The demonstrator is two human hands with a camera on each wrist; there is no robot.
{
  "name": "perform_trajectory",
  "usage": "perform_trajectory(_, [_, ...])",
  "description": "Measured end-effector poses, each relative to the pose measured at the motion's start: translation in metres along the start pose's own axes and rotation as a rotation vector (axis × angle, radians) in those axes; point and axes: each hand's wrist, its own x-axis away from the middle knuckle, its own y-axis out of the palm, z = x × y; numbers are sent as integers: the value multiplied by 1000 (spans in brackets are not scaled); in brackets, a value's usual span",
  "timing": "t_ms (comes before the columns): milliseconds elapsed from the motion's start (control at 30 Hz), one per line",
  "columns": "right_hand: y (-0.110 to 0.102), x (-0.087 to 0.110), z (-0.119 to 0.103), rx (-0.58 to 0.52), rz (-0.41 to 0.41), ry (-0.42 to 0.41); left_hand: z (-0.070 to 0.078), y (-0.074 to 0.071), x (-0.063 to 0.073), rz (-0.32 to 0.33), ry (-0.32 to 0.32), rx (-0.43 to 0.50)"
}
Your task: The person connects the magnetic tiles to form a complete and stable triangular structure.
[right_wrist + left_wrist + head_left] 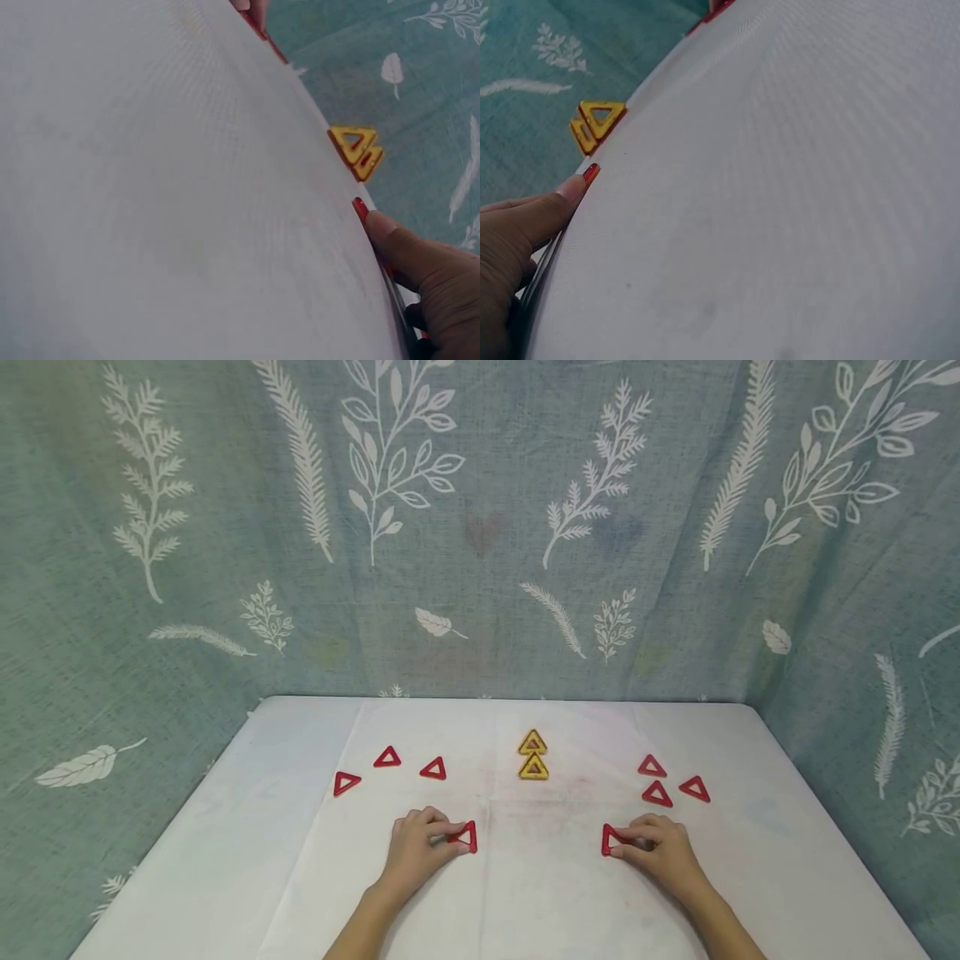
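Near the middle of the table, my left hand (420, 845) pinches a red triangle tile (473, 837) with an open centre between thumb and fingers. Across from it my right hand (663, 852) pinches a matching red triangle tile (606, 841) in the same way. Only the red edges of these tiles (592, 174) (361, 208) show at the thumb tips in the wrist views. Farther back, between the hands, are two yellow triangle tiles, an upper one (533, 736) and a lower one (533, 776), nearly touching in the head view.
Three red triangle tiles (387, 764) lie spread out at the back left of the white table (540, 893). Three more red triangle tiles (657, 803) are grouped at the back right. A green leaf-patterned curtain (480, 585) hangs behind the table and along both sides.
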Motion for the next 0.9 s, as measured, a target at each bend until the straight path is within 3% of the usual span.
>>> perform_trajectory(300, [9,-2,-5,-40,2,-45,10,5,-3,-44,-10,4])
perform_trajectory(467, [12,-5,-13,-53,-53,9,14,8,-3,-38,27,14])
perform_trajectory(667, [18,-9,-20,-40,-115,84,19,13,-5,-63,20,28])
perform_trajectory(900, [26,-11,-23,-66,-111,17,27,19,-7,-69,62,46])
